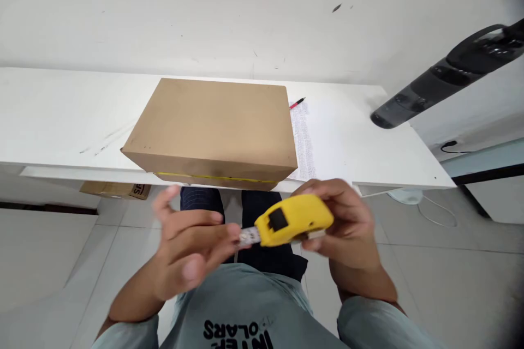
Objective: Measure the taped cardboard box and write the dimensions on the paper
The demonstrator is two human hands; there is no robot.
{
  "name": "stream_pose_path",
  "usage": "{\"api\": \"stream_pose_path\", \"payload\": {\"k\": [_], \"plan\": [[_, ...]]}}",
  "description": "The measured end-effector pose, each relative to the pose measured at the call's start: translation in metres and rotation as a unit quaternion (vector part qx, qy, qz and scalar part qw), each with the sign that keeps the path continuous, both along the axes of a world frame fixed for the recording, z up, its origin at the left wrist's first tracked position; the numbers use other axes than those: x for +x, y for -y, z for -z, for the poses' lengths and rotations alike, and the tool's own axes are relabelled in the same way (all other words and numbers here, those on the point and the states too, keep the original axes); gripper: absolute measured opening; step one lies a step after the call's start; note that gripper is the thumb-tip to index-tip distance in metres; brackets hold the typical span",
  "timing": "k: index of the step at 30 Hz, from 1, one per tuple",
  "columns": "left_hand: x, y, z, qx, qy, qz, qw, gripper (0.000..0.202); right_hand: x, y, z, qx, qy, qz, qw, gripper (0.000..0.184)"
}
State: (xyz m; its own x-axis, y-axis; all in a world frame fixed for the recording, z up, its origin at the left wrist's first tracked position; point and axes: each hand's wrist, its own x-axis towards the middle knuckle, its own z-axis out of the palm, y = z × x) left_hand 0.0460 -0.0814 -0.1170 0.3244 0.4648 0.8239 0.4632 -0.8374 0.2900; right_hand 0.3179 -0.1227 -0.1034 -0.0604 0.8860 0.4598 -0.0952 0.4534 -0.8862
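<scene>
A yellow tape measure (pixel 297 219) with a black button is held in front of my body, short of the shelf's front edge. My right hand (pixel 347 223) grips its case from the right side. My left hand (pixel 192 245) pinches the short metal end of the tape blade (pixel 249 236) that sticks out of the case. Some fingers of my left hand are spread away from the pinch. Beyond both hands a closed brown cardboard box (pixel 216 125) rests on the white shelf, with a thin yellow strip along its near side.
Right of the box, a printed sheet (pixel 305 142) and a red-and-black pencil (pixel 297 103) lie on the white shelf (pixel 347 125). A dark bottle (pixel 429 87) stands toward the right end. Another cardboard box (pixel 117 189) is below the shelf at left. A wall rises behind.
</scene>
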Motion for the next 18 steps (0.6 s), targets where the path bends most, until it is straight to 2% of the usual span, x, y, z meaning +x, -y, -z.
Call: {"api": "stream_pose_path", "payload": {"k": [2,3,5,7,9,11,12,14,15,16,18], "plan": [[0.016,0.004,0.004,0.009,-0.007,0.094,0.996,0.091,-0.011,0.002,0.001,-0.004,-0.001,-0.03,1.0,0.048],[0.022,0.003,0.006,-0.006,0.002,0.113,0.994,0.098,-0.014,0.002,0.003,-0.006,-0.009,-0.037,0.999,0.047],[0.028,-0.001,0.008,-0.009,0.012,0.11,0.994,0.106,-0.016,0.0,0.008,-0.019,-0.026,-0.042,0.999,0.046],[0.023,-0.008,0.009,0.018,-0.024,0.081,0.996,0.108,-0.013,0.0,0.017,-0.049,-0.04,-0.042,0.997,0.046],[0.007,-0.02,0.01,0.073,-0.061,0.025,0.995,0.109,-0.007,-0.001,0.029,-0.081,-0.065,-0.037,0.994,0.055],[-0.016,-0.034,0.012,0.107,-0.041,-0.078,0.99,0.108,0.001,-0.004,0.044,-0.114,-0.1,-0.02,0.988,0.073],[-0.029,-0.042,0.016,0.092,-0.002,-0.134,0.987,0.106,0.004,-0.006,0.051,-0.133,-0.112,-0.011,0.985,0.083],[-0.05,-0.056,0.028,-0.015,0.093,-0.213,0.972,0.087,0.009,-0.01,0.064,-0.189,-0.102,-0.003,0.977,0.096],[-0.058,-0.061,0.037,-0.095,0.123,-0.224,0.962,0.072,0.011,-0.012,0.069,-0.224,-0.077,-0.004,0.972,0.097],[-0.063,-0.064,0.047,-0.173,0.134,-0.216,0.952,0.06,0.012,-0.014,0.072,-0.257,-0.041,-0.006,0.965,0.097],[-0.067,-0.065,0.067,-0.279,0.115,-0.188,0.935,0.055,0.012,-0.016,0.073,-0.308,0.038,-0.008,0.951,0.098]]}}
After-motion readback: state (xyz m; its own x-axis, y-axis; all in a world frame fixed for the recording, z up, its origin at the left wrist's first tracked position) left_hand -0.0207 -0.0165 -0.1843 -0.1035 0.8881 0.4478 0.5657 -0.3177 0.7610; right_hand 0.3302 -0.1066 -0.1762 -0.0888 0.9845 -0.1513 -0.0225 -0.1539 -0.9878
